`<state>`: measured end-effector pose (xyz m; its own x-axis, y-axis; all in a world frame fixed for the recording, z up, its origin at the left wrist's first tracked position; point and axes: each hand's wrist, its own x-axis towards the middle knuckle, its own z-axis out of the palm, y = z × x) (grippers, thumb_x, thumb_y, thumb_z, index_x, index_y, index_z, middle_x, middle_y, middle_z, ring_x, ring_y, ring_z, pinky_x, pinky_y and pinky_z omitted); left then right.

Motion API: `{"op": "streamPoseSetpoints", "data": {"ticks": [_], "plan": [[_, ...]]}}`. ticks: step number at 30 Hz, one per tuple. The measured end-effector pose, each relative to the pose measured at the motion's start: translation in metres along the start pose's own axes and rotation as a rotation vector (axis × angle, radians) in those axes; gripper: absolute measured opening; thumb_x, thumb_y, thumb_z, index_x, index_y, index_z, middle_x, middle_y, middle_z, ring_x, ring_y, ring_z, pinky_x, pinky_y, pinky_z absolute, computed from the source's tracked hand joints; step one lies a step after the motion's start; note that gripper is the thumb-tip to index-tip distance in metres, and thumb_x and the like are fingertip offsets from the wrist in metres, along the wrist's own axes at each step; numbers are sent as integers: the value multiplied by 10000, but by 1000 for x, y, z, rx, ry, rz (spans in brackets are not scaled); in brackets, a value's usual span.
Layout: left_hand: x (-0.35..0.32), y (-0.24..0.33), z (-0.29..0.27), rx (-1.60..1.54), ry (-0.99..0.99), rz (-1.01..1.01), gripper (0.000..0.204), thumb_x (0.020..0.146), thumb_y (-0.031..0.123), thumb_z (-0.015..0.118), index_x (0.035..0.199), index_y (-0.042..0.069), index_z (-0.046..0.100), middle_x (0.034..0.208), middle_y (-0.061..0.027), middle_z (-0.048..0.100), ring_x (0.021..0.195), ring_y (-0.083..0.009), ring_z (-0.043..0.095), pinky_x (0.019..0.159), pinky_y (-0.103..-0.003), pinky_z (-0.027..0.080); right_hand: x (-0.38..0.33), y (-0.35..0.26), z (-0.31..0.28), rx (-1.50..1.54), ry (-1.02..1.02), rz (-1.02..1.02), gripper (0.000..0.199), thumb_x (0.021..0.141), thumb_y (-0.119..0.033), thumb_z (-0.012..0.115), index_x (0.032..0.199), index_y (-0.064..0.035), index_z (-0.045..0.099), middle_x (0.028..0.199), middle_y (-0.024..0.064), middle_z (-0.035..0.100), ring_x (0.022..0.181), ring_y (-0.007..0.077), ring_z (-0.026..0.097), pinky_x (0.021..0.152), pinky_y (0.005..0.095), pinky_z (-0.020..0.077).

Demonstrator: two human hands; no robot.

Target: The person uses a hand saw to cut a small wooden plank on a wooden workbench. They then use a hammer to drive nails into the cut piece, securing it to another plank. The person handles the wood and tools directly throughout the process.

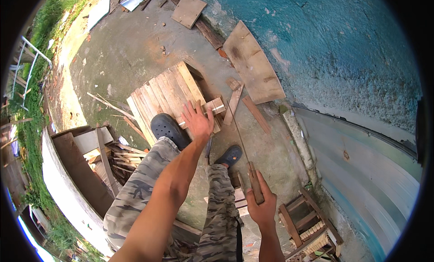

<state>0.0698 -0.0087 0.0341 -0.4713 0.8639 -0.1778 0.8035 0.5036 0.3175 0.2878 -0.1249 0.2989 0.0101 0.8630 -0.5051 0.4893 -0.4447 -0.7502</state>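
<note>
Head view: board [217, 104] seemingly lies under left fingers [192, 111].

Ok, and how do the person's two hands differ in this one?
Pose: the left hand is laid out with fingers extended, while the right hand is curled closed.

Contact: the left hand rests on a wood strip on the low wooden platform; the right hand grips the wooden handle of a long, thin-bladed tool.

Shared: both are bare.
</note>
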Motion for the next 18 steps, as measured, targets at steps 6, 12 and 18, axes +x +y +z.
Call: {"op": "streamPoseSetpoints", "data": {"ticks": [6, 12, 18], "plan": [[74, -28, 11, 3, -90, -278, 678, 1006, 583, 429, 1528, 151, 459, 1644, -247, 271, 1549, -419, 169, 1249, -570, 85, 17, -23, 30, -21, -47, -2, 597, 907, -34, 630, 1485, 15, 489, 816, 147, 719, 620, 170, 688, 607, 282, 525], [84, -36, 27, -16, 26, -276, 710, 975, 561, 494, 1527, 117, 448, 1651, -191, 283, 1547, -381, 194, 1242, -557, 115, 18, -31, 22, -155, -118, 71, 600, 893, -27, 636, 1472, 43, 494, 725, 114, 701, 568, 149, 675, 567, 269, 511], [86, -34, 28, -52, 18, -283, 752, 936, 544, 537, 1525, 87, 441, 1652, -193, 278, 1545, -389, 188, 1229, -563, 130, 17, -37, 29, -231, -166, 79, 638, 870, -70, 661, 1478, 24, 492, 673, 119, 690, 540, 230, 690, 563, 314, 544]]}}
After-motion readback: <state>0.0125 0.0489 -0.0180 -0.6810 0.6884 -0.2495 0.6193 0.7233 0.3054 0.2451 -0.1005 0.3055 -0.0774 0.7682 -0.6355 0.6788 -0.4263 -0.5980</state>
